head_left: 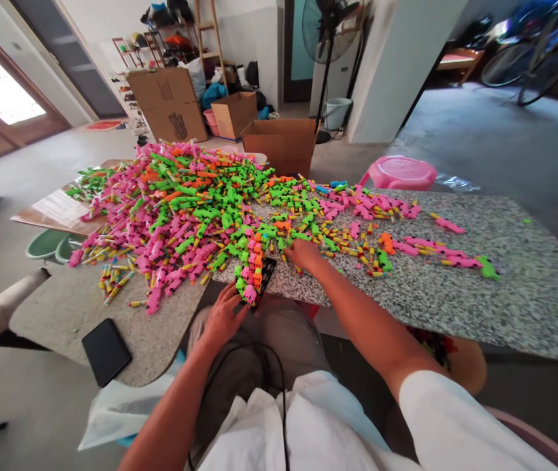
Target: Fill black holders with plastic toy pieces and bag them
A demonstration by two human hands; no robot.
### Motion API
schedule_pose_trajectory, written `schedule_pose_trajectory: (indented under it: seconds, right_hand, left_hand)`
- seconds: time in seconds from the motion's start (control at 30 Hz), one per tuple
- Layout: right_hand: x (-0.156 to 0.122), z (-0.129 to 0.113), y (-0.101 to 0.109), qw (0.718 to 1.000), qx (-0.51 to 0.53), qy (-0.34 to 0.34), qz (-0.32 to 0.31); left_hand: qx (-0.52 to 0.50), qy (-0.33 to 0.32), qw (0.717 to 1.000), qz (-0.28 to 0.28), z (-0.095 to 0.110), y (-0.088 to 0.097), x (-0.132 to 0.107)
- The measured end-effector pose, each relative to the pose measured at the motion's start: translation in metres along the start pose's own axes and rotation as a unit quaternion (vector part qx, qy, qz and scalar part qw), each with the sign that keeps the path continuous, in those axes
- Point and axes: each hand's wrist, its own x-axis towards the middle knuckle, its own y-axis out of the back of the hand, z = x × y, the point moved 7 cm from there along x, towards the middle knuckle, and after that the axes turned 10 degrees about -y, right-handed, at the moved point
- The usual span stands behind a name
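Observation:
My left hand grips the near left side of a narrow black tray. Rows of small pink, green and orange plastic figures stand in that tray, tilted over the table edge above my lap. My right hand is reaching down to the tabletop just right of the tray, fingers closed at the edge of scattered pieces; what they hold, if anything, is hidden. A large heap of pink, green and orange toys, with yellow-and-red tubes among them, spreads to the left and behind the tray.
The speckled stone table carries a line of pink toys at right. A black phone-like slab lies on its near left corner. Beyond are a pink stool, an open cardboard box and a standing fan. Green basins sit left.

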Motion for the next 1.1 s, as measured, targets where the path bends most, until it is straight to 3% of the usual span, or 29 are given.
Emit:
schedule_pose_trajectory:
  seconds: [0.17, 0.3, 0.47, 0.57, 0.63, 0.8, 0.93, 1.1]
  right_hand:
    - [-0.018, -0.010, -0.014, 0.999, -0.039, 0.022, 0.009]
    - [-0.022, -0.006, -0.013, 1.000, -0.021, 0.015, 0.003]
    - [-0.029, -0.009, -0.007, 0.985, 0.166, 0.041, 0.022]
    - [-0.038, -0.027, -0.027, 0.951, 0.293, 0.088, -0.052]
    - [-0.044, -0.037, -0.040, 0.938, 0.322, 0.109, -0.064]
    - [-0.054, -0.049, -0.042, 0.956, 0.243, 0.160, 0.026]
    - [-0.057, -0.056, -0.040, 0.972, 0.139, 0.186, 0.028]
    - [-0.059, -0.061, -0.041, 0.976, 0.103, 0.191, 0.030]
  left_hand:
    - [-0.005, 0.008, 1.000, 0.002, -0.001, 0.000, 0.002]
    - [-0.009, 0.007, 1.000, 0.002, -0.001, -0.001, 0.002]
    - [-0.014, 0.007, 1.000, 0.002, 0.000, -0.001, 0.003]
    - [-0.009, 0.008, 1.000, 0.007, 0.001, 0.000, 0.004]
    - [-0.006, 0.009, 1.000, 0.007, 0.001, 0.000, 0.004]
    - [-0.002, 0.016, 1.000, 0.001, 0.000, 0.000, 0.002]
    - [-0.006, 0.013, 1.000, 0.001, 0.000, -0.001, 0.002]
    - [-0.005, 0.006, 1.000, 0.007, 0.002, -0.001, 0.004]
